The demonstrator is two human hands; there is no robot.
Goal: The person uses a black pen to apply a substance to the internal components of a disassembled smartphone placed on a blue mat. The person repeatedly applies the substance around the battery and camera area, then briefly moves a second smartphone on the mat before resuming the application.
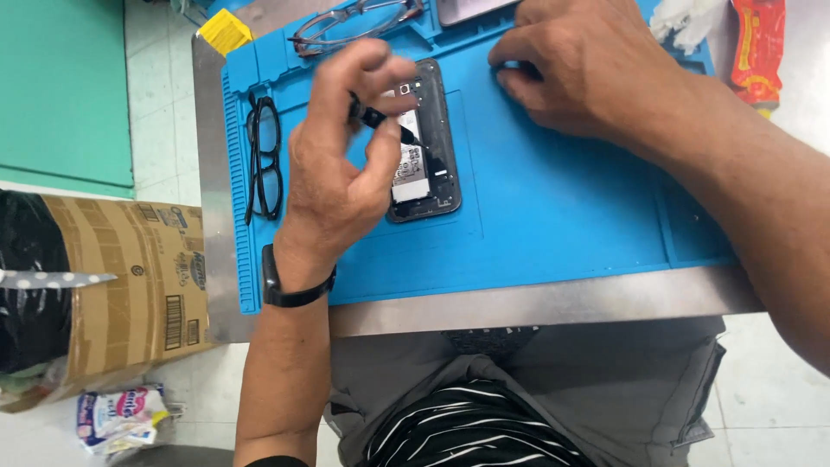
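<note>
Seen from your head camera, your left hand [346,147] pinches a small black screwdriver [380,118] between thumb and fingertips, its tip angled down into the opened phone [428,143], which lies back-up near the middle of the blue work mat [553,216]. Your right hand [588,69] presses curled fingers flat on the mat just right of the phone's far end, gripping nothing that shows, apparently bracing. 1 pair of black glasses [264,156] lies folded at the mat's left edge, a second pair [354,22] at the far rim, both clear of the tool. The mat's near right stretch lies bare for moving; the steel table edge [519,303] runs just beyond the mat's near border, and a cardboard box [130,277] stands on the floor at left.
</note>
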